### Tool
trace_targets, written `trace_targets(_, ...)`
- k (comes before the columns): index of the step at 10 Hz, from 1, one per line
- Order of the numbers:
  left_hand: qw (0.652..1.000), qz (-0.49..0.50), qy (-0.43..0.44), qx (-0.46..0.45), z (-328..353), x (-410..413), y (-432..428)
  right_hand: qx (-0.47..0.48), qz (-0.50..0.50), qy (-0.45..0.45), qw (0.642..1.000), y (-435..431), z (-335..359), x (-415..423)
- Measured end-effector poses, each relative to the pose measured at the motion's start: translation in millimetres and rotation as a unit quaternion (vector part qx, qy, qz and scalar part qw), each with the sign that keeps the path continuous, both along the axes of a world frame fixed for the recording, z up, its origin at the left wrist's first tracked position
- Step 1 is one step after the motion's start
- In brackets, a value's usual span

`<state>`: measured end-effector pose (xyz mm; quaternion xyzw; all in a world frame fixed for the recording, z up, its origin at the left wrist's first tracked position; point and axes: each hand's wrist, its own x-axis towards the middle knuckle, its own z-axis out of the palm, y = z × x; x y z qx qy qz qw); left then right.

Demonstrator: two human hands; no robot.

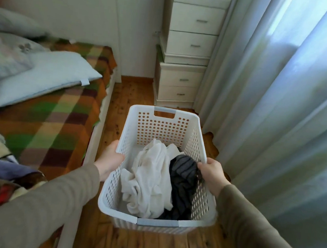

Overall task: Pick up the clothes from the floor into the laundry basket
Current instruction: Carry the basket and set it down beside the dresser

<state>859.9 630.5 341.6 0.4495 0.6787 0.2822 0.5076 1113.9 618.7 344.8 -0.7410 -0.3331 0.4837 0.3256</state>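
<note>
A white perforated laundry basket [162, 127] is held in front of me above the wooden floor. Inside it lie a crumpled white garment [150, 181] and a dark grey striped garment [182, 179]. My left hand [111, 158] grips the basket's left rim, fingers curled over the edge. My right hand [212, 174] grips the right rim the same way. Both sleeves are olive-brown. No clothes show on the visible floor.
A bed [52, 123] with a checked orange-green blanket, pillows and a heap of bedding runs along the left. White stacked drawers [188, 45] stand straight ahead against the wall. Sheer curtains [273, 95] hang along the right. A narrow strip of wooden floor [133, 96] lies between them.
</note>
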Motion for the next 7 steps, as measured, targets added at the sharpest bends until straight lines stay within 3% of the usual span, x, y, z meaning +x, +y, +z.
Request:
trace_targets(3, 0.999, -0.015, 0.009, 0.046, 199.7, 4.5, -8.2, 0.064, 0.033, -0.079, 0.994, -3.7, 198.1, 10.7)
trace_targets(7, 0.993, -0.01, 0.028, 0.111, 349.6, 14.0, -50.4, 0.134, 0.1, -0.11, 0.98, -51.1, 357.3, 18.9)
